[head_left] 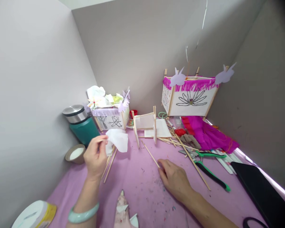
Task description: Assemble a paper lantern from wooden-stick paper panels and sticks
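Observation:
My left hand [96, 155], raised over the left of the table, pinches a white tissue [118, 139] by one side; the rest of it hangs to the right. Low on the tabletop, my right hand [173, 177] grips the near end of a thin wooden stick [150, 153]. The stick's far end points toward a small wooden frame [144, 123] with white paper panels. Beneath the tissue lie more wooden sticks [110, 164]. A glue bottle [122, 209], nozzle up with paper scraps stuck to it, is at the front edge between my hands.
Left: a green thermos [82, 126], a bowl of white paste [76, 154] and a white tub [34, 215]. Behind are two decorated paper lanterns [190, 101]. Right: green-handled pliers [204, 164], magenta paper [209, 136], several sticks and a black phone-like slab [258, 190].

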Demonstrator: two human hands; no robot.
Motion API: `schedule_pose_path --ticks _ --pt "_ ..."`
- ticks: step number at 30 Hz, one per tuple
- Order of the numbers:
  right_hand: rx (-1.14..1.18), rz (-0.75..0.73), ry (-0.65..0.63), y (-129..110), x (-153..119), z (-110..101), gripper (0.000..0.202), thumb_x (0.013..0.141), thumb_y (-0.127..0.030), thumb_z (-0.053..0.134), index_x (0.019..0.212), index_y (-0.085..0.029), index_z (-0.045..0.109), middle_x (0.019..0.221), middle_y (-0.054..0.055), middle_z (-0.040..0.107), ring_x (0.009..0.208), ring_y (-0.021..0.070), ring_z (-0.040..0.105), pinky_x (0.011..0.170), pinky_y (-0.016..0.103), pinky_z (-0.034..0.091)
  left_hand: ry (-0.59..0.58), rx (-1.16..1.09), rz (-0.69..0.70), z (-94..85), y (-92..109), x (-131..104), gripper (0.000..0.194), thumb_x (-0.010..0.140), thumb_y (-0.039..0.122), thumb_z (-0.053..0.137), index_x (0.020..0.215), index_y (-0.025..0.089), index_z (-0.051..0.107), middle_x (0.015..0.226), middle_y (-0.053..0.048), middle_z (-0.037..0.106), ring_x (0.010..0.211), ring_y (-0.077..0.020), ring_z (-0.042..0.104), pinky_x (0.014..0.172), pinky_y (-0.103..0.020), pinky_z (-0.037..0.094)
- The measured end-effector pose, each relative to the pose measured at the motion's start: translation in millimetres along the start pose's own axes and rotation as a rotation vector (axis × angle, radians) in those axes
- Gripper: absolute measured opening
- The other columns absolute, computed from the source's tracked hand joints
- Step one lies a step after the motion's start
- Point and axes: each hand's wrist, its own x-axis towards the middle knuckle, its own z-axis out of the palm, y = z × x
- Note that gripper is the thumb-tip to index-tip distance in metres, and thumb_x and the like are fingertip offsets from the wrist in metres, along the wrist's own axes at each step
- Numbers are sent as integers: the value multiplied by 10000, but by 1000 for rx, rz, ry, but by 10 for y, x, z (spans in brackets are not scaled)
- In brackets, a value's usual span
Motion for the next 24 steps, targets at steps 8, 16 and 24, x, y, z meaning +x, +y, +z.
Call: schedule_pose_path --ticks 8,16,24 --pt "0 -9 -6 5 7 3 229 890 -213 432 1038 -188 604 904 51 657 818 196 630 707 303 427 366 35 -102 -216 98 25 293 927 335 389 1116 171 540 850 -44 629 842 -166 614 868 -325 475" --pt "33 -36 10 46 5 8 220 909 -244 419 988 -188 616 872 46 653 810 199 629 705 306 426 429 -579 -10 -410 366 199 117 884 220 484 936 182 582 681 17 533 610 -124 522 665 -316 471" --pt "399 -203 122 -508 64 -313 403 869 -327 554 1235 -168 493 813 15 642 642 136 578 629 254 418 146 -1053 -80 -481 984 -68 139 906 198 458 908 182 596 635 10 487 552 -109 425 537 -279 368"
